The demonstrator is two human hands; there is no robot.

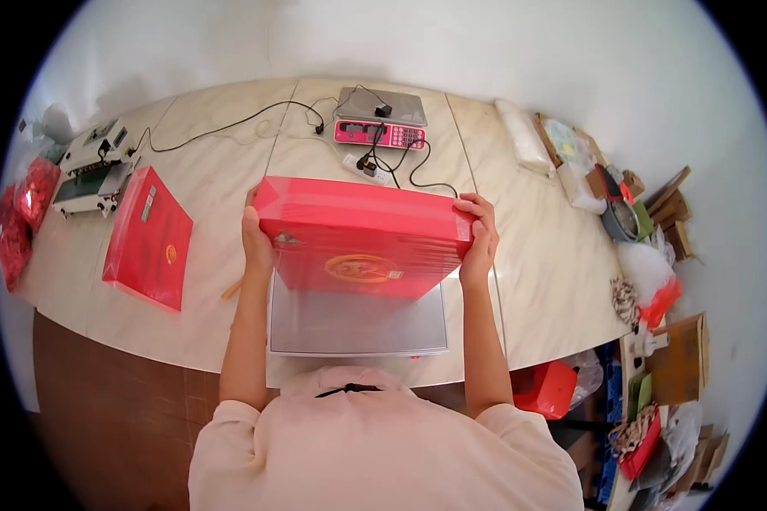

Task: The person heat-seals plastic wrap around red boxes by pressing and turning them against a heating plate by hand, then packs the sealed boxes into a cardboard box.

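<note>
A large red box (358, 221) in clear wrap, with a gold emblem on its front, is held up between my two hands. My left hand (257, 237) grips its left end, fingers round the upper corner. At the right end my right hand (479, 232) clasps the other upper corner. The box is tilted, its long narrow side uppermost. Beneath it and nearer to me lies a flat grey metal plate (358, 328) on the table, partly hidden by the box.
A second red box (149, 243) lies at the left, beside a white machine (94, 175). Behind stand a scale (383, 106) with a pink keypad (379, 134), and cables. Packaging (524, 136) and a grey bowl (622, 220) line the right side; a red container (547, 390) is lower right.
</note>
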